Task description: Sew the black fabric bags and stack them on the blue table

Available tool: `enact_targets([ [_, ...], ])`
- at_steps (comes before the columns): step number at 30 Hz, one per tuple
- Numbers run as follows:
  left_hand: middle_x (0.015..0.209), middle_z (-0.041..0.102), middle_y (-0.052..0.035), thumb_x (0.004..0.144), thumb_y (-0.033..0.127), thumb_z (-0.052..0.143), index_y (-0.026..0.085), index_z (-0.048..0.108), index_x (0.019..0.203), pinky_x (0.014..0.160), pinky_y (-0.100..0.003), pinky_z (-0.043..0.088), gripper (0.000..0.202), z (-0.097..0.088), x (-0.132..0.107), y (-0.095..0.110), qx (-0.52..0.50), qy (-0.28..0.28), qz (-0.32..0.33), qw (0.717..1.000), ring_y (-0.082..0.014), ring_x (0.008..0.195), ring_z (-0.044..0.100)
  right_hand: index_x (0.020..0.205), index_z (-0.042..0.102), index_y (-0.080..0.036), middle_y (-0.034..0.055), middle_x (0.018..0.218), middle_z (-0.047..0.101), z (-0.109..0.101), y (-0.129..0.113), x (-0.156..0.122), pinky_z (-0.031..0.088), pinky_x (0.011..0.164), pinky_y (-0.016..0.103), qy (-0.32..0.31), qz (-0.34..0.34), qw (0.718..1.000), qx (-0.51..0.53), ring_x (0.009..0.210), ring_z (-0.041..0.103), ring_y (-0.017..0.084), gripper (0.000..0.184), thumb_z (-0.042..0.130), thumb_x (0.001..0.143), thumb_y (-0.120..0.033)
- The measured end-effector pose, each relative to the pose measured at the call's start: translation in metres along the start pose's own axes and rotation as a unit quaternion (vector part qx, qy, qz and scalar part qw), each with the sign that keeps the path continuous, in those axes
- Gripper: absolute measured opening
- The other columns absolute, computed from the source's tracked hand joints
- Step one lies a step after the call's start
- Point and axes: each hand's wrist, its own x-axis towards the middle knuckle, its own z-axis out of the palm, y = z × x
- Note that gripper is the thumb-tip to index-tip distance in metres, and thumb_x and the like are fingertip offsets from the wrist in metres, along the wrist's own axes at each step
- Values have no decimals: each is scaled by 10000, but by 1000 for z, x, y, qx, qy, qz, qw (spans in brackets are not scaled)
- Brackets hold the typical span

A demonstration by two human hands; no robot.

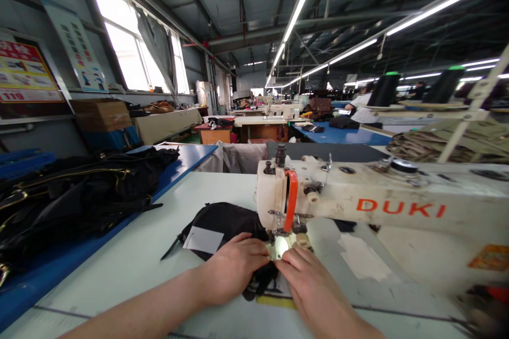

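Black fabric [228,220] lies under the head of a white sewing machine [314,190] with an orange lever guard on its front. My left hand [238,265] has its fingers closed on the fabric, just left of the lit needle area. Opposite it, my right hand [304,275] is closed with its fingertips pinched at the edge of the same work, close to the presser foot. A light grey rectangular piece [204,239] rests on the fabric beside my left hand. The fingertips and the needle itself are partly hidden.
On the left, black bags with gold zippers [79,185] are heaped on a blue table [199,156]. A pale paper scrap [363,257] lies right of the needle. Black thread cones [384,89] stand behind the machine, near folded olive cloth [469,140].
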Motion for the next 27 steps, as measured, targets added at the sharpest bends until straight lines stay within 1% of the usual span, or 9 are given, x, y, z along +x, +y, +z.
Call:
enact_targets([
  [4, 1187, 633, -28, 894, 79, 448, 211, 589, 1146, 1035, -360, 350, 317, 3, 8, -3, 4, 15, -12, 1000, -179, 1133, 550, 992, 646, -191, 65, 952, 582, -5, -3, 3, 401, 886, 385, 2, 21, 1000, -21, 941, 490, 232, 321, 479, 802, 6],
  [10, 1143, 650, -47, 874, 41, 437, 193, 604, 1141, 999, -361, 387, 350, 8, 18, -9, 20, 33, -37, 999, -191, 1109, 560, 1053, 630, -164, 100, 1044, 581, -9, -6, 3, 402, 874, 388, 12, 33, 999, -40, 962, 487, 247, 317, 457, 826, -25],
  [17, 1156, 638, -49, 870, 57, 470, 196, 606, 1149, 995, -373, 392, 340, 14, 19, -14, 27, 40, -49, 998, -208, 1093, 558, 1052, 655, -176, 75, 928, 600, -10, -3, -2, 406, 865, 379, 28, 42, 998, -23, 934, 489, 245, 375, 470, 786, 12],
  [23, 1112, 652, -52, 883, 64, 458, 194, 633, 1095, 985, -366, 408, 305, 16, 23, -14, 35, 44, -57, 997, -202, 1064, 574, 1051, 655, -178, 72, 909, 589, -5, 5, -5, 422, 848, 389, 43, 38, 998, -4, 918, 487, 244, 399, 437, 783, 23],
  [27, 1127, 653, -56, 875, 53, 446, 190, 636, 1107, 979, -378, 421, 329, 13, 21, -11, 18, 51, -65, 996, -207, 1069, 576, 1055, 647, -194, 72, 927, 585, -6, 6, -6, 435, 842, 400, 48, 31, 998, 16, 923, 493, 245, 406, 418, 792, 15],
])
